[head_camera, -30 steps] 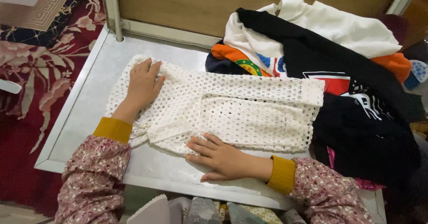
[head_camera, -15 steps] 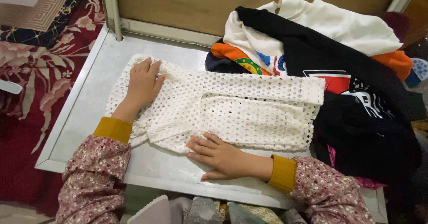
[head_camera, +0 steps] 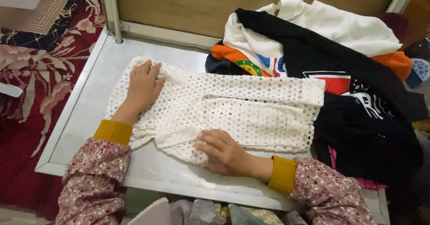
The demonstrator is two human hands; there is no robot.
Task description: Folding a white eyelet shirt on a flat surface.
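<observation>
My left hand (head_camera: 144, 85) lies flat, fingers together, on the far left end of a white open-mesh knit garment (head_camera: 233, 108) spread across a pale metal table (head_camera: 85, 117); my right hand (head_camera: 222, 152) rests palm down on the garment's near edge, fingers loosely spread over a folded-in flap of the mesh, gripping nothing; both wrists show mustard cuffs (head_camera: 113, 131) under floral-print sleeves (head_camera: 95, 180). The garment lies lengthwise, left to right, a narrower doubled layer along its near half; its right end touches a heap of clothes (head_camera: 331, 54) that fills the table's right side: a white sweatshirt (head_camera: 345, 28) on top at the back, a black garment (head_camera: 363, 131) with a red and white print draped over it and spilling toward the near right corner, an orange piece (head_camera: 228, 54) with a green and yellow badge and a dark blue one tucked beneath; a strip of pink shows under the black cloth near the right edge. A wooden panel (head_camera: 188, 3) in a light metal frame rises behind the table; a red floral carpet (head_camera: 31, 72) covers the floor to the left; folded fabric in grey and cream pokes up just below the table's near rim.
</observation>
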